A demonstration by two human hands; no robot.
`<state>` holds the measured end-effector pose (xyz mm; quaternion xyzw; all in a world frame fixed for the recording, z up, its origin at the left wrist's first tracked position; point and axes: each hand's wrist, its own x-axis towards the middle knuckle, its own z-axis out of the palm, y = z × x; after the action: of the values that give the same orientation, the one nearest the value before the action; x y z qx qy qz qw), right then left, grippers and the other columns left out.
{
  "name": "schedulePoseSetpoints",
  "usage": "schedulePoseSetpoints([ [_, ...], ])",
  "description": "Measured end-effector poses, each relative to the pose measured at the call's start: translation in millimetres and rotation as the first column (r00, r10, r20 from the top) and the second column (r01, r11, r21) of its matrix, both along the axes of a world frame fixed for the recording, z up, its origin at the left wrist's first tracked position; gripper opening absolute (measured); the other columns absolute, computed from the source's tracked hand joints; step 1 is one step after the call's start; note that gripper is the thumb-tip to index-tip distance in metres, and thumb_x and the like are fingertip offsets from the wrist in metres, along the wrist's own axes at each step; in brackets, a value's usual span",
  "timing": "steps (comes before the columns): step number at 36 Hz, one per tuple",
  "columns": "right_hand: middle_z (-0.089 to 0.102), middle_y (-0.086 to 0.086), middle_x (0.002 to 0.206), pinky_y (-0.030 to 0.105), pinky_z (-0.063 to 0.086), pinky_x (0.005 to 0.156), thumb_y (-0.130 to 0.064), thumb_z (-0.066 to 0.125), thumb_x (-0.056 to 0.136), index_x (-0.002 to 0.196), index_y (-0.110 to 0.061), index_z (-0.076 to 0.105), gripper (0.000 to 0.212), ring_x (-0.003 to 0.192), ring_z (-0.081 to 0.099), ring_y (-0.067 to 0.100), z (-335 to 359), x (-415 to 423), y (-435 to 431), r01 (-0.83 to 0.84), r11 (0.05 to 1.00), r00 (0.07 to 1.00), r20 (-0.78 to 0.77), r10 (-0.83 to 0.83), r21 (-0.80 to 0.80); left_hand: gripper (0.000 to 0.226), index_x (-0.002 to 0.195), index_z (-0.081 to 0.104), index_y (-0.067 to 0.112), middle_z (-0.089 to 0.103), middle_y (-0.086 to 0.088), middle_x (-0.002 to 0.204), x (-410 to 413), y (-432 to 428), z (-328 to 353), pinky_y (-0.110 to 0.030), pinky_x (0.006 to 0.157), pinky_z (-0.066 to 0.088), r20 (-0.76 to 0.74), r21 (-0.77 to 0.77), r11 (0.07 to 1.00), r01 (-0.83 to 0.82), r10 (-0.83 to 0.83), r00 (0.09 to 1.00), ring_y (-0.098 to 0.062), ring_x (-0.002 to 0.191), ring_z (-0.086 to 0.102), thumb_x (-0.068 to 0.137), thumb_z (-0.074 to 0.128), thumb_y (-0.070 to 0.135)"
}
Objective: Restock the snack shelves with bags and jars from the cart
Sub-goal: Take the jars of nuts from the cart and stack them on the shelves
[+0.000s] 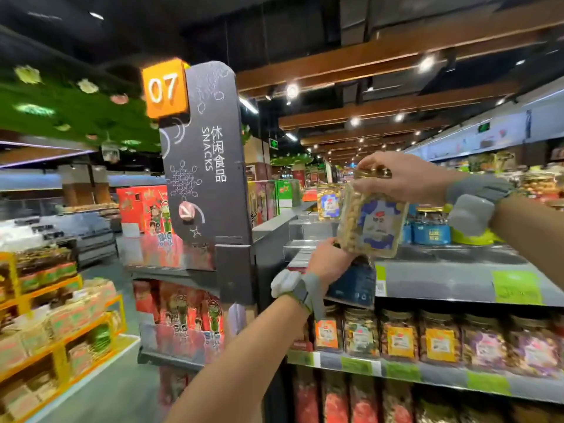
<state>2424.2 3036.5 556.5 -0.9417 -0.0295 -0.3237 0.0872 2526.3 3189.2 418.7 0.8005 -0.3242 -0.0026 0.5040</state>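
Observation:
A clear plastic jar of nuts [370,225] with a blue-and-white label and a gold lid hangs tilted above the left end of the grey top shelf [439,276]. My right hand [403,177] grips its lid from above. My left hand [328,261] holds the jar's bottom left corner from below. Both wrists carry grey straps with white devices. The cart is out of view.
Another nut jar [329,201] and blue tubs [430,227] stand farther back on the top shelf. Several labelled jars [399,337] fill the shelf below. A dark aisle sign reading SNACKS [207,154] rises at the shelf's left end. Orange racks of packaged goods [52,325] line the left.

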Motion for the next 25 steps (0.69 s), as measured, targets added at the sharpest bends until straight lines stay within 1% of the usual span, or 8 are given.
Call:
schedulePoseSetpoints([
  [2,0.056,-0.002,0.115,0.019,0.043,0.066,-0.07,0.053,0.084,0.135,-0.021,0.053,0.071,0.1,0.055,0.017,2.4,15.2,-0.9,-0.012,1.0,1.0,0.021,0.012,-0.01,0.045,0.097,0.06,0.022,0.065,-0.007,0.102,14.3,0.4,6.4,-0.032,0.08,0.048,0.017,-0.008,0.999,-0.038,0.038,0.999,-0.025,0.094,0.06,0.071,0.065,0.059],
  [5,0.055,0.0,0.116,0.018,0.042,0.067,-0.075,0.048,0.079,0.135,-0.022,0.053,0.078,0.102,0.054,0.018,5.7,39.8,-6.1,-0.031,0.999,0.998,0.057,0.032,-0.029,0.058,0.097,0.062,0.016,0.066,-0.009,0.105,35.9,-3.9,11.3,-0.033,0.079,0.048,-0.011,-0.02,0.995,-0.099,0.099,0.995,-0.028,0.098,0.062,0.061,0.056,0.062],
  [8,0.058,0.002,0.116,0.021,0.044,0.069,-0.081,0.047,0.08,0.135,-0.02,0.053,0.082,0.102,0.056,0.019,6.7,73.9,-17.5,-0.059,0.997,0.996,0.065,0.062,-0.048,0.046,0.094,0.064,0.018,0.067,-0.013,0.115,61.9,-13.1,13.5,-0.033,0.08,0.045,-0.035,-0.054,0.985,-0.165,0.163,0.986,-0.033,0.105,0.061,0.073,0.067,0.059],
  [12,0.057,0.004,0.117,0.022,0.045,0.069,-0.07,0.053,0.088,0.136,-0.018,0.052,0.071,0.104,0.056,0.02,9.3,114.2,-35.1,-0.103,0.994,0.991,0.081,0.106,-0.037,0.072,0.116,0.068,0.018,0.065,-0.013,0.127,95.9,-30.9,17.6,-0.038,0.099,0.047,-0.024,-0.093,0.959,-0.268,0.267,0.963,-0.036,0.121,0.056,0.062,0.053,0.065],
  [17,0.056,0.005,0.116,0.03,0.052,0.076,-0.082,0.049,0.075,0.135,-0.016,0.051,0.09,0.103,0.057,0.021,20.6,164.0,-55.0,-0.148,0.989,0.984,0.093,0.15,-0.027,0.072,0.115,0.066,0.02,0.067,-0.011,0.12,140.5,-59.0,24.6,-0.042,0.099,0.05,-0.103,-0.165,0.926,-0.339,0.326,0.94,-0.035,0.114,0.059,0.062,0.054,0.068],
  [21,0.055,0.004,0.114,0.027,0.048,0.073,-0.082,0.049,0.073,0.134,-0.016,0.052,0.089,0.103,0.055,0.02,29.5,207.8,-68.8,-0.204,0.979,0.966,0.163,0.2,0.007,0.066,0.116,0.063,0.009,0.068,-0.017,0.117,183.0,-75.6,32.8,-0.041,0.093,0.049,-0.183,-0.276,0.861,-0.427,0.389,0.903,-0.037,0.112,0.062,0.07,0.057,0.056],
  [23,0.054,0.004,0.113,0.033,0.049,0.08,-0.083,0.047,0.071,0.133,-0.018,0.051,0.09,0.105,0.052,0.022,36.5,225.5,-71.7,-0.206,0.978,0.954,0.225,0.196,0.021,0.079,0.123,0.058,0.0,0.065,-0.026,0.12,188.0,-77.1,44.4,-0.041,0.09,0.047,-0.283,-0.398,0.787,-0.472,0.384,0.879,-0.039,0.112,0.062,0.062,0.052,0.049],
  [25,0.051,0.006,0.114,0.039,0.047,0.088,-0.076,0.054,0.081,0.133,-0.02,0.05,0.077,0.109,0.046,0.024,43.9,246.3,-73.5,-0.191,0.981,0.942,0.284,0.178,0.02,0.077,0.123,0.055,-0.003,0.063,-0.027,0.121,195.3,-77.8,52.1,-0.041,0.085,0.045,-0.362,-0.454,0.745,-0.488,0.346,0.866,-0.039,0.108,0.061,0.067,0.058,0.05],
])
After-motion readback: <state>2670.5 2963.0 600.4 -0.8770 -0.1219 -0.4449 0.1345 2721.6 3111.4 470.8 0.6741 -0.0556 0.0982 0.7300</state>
